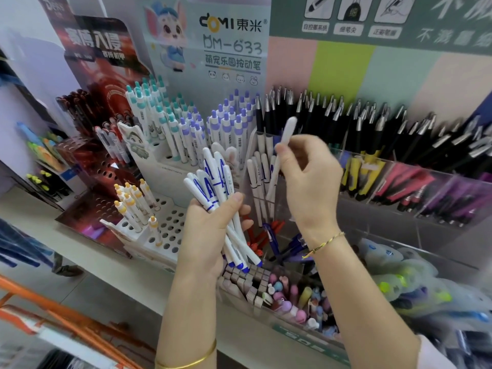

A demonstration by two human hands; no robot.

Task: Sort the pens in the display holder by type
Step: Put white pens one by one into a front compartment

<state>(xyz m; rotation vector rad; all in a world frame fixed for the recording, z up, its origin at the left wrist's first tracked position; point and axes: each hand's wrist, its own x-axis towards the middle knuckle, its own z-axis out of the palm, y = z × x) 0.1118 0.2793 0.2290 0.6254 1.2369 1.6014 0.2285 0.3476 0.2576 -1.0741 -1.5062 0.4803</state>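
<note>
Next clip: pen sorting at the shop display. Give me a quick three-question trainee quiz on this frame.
1. True or false: the left hand grips a bundle of white pens with blue print.
2. The right hand pinches: A) a single white pen; B) a black pen; C) nothing.
3. Fill in: the long row of pens at the upper right has ___ barrels.
Key: 1 true; 2 A; 3 black.

gold bangle (191, 364) left, braided yellow cord bracelet (328, 239) right, pale pink sleeve (432, 352)
</note>
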